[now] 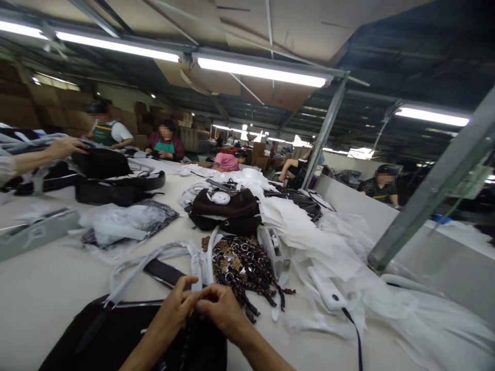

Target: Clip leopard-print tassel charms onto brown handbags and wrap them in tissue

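Work in hand: one black bag [91, 335], lying on the pale table [23, 288] at the near edge, its white-wrapped handle [150, 256] looping up beyond it. My left hand [181, 304] and right hand [222, 308] were together above the bag, fingertips meeting; what lay between them was hidden, so I could not tell whether either was clamped on anything.

Surroundings, near to far: one heap of dark patterned strips [242, 263] with metal rings, just past my right hand, loose ends trailing on the tabletop. One white device [327, 289] with a black cord [356, 335], to the right. White sheets [297, 226] and crumpled film, spread over much of the right side. One slanting metal post [415, 198], blocking part of the view there, before a pale partition [460, 247]. One dark brown bag [232, 212] beyond the heap, a white coil [218, 198] on top. At far left, another person's hand [64, 148] touched a black pouch [102, 163]. More workers sat farther back.

Containers: one narrow grey tray [280, 264], beside the heap, holding small white pieces. One long grey bin [38, 237], at left, contents unclear. One clear plastic wrapping [119, 221], over a dark patterned item [164, 214].
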### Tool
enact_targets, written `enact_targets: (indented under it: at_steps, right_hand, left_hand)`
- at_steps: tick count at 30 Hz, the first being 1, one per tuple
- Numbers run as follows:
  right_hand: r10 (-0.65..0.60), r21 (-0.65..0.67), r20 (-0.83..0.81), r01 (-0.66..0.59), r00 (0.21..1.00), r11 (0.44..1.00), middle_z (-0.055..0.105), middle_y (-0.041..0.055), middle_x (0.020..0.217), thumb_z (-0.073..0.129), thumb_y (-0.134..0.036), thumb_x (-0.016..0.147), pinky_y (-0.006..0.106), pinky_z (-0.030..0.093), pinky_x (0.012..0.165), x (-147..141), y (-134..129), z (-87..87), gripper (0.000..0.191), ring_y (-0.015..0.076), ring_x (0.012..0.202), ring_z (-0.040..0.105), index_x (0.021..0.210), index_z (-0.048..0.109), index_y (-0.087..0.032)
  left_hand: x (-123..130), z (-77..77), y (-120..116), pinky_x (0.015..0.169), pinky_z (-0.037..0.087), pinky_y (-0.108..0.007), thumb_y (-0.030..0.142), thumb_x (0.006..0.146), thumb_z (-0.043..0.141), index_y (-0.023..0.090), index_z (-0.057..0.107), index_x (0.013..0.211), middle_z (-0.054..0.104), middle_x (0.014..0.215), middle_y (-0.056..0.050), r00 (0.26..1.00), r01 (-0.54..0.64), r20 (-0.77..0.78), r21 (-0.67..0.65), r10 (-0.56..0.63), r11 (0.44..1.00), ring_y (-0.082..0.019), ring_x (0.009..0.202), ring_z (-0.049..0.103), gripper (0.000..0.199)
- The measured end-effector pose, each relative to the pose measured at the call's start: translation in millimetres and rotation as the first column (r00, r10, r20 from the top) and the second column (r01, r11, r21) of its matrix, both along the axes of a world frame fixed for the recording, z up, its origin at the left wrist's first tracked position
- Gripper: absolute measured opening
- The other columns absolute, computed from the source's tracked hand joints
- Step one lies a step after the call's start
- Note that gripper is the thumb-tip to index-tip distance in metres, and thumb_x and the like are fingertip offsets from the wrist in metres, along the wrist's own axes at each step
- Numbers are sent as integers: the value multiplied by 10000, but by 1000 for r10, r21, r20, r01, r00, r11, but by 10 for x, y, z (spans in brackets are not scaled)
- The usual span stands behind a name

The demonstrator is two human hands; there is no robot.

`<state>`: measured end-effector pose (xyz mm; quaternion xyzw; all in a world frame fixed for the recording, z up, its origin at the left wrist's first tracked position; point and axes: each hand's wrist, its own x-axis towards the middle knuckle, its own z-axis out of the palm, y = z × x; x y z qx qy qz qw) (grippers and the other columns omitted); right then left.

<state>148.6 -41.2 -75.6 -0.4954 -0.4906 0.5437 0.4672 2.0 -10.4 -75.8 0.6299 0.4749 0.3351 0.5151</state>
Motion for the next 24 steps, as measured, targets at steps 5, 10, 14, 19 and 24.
enact_targets:
  at_steps: [5,10,14,19,24]
  right_hand:
    - [38,37,119,-43,992,998,610,-24,626,694,-369,747,235,377,559,74,-61,55,204,112,536,503,735,681,-166]
    - [53,-8,95,-52,994,999,528,-38,570,687,-516,776,230,305,501,193,23,-99,336,101,505,428,769,667,-181]
    - [80,-46,13,-80,997,996,538,-23,590,719,-561,735,225,285,462,208,90,-130,388,93,478,407,825,677,-185]
    - [63,-60,-102,-70,993,996,534,-30,547,741,-596,690,215,292,410,92,129,-14,445,75,404,360,855,661,-189]
    - [55,-119,-55,-62,997,991,652,15,648,794,-573,618,262,470,486,93,192,102,500,143,499,545,923,673,-196]
  left_hand:
    - [23,-72,-85,374,305,-202,600,770,556,208,440,913,522,527,81,990,50,137,-162,-28,986,-103,369,455,433]
    - [31,-105,-176,464,399,-226,400,753,608,181,541,771,567,574,36,979,27,202,-113,-3,993,-105,456,510,229]
    - [75,-70,-199,443,397,-241,442,752,635,192,538,783,551,556,33,953,-43,297,-91,68,995,-119,439,499,269]
    - [138,-44,-199,576,486,-285,593,717,685,170,574,756,648,663,-36,848,141,527,-121,-57,983,-147,551,602,439]
    - [58,-162,-195,574,488,-275,527,634,774,151,568,759,658,669,-32,814,107,581,-186,22,977,-139,546,615,447]
